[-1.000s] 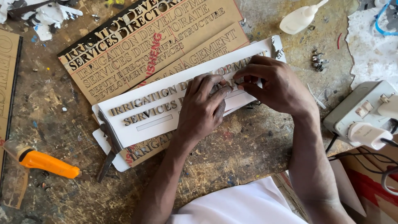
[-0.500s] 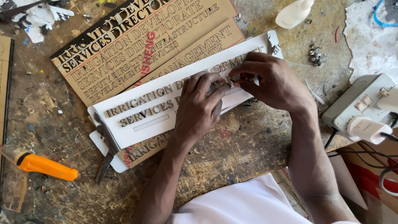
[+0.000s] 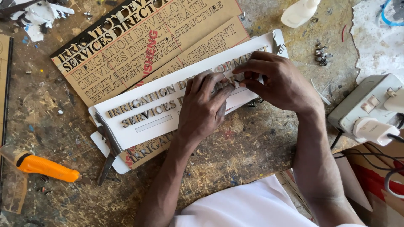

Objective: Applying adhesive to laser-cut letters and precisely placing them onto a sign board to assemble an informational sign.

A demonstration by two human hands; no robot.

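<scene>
Both hands are working on a white sign panel [image 3: 143,122] lying slantwise on the scarred wooden table [image 3: 252,147]. The left hand [image 3: 204,107] is pressing flat on the panel, fingers together over its raised letters. The right hand [image 3: 280,82] is pinching something small at the panel's upper edge, too tiny to make out. Brown lettered boards [image 3: 139,50] are lying beneath and behind. An orange utility knife [image 3: 42,166] is resting well to the left.
</scene>
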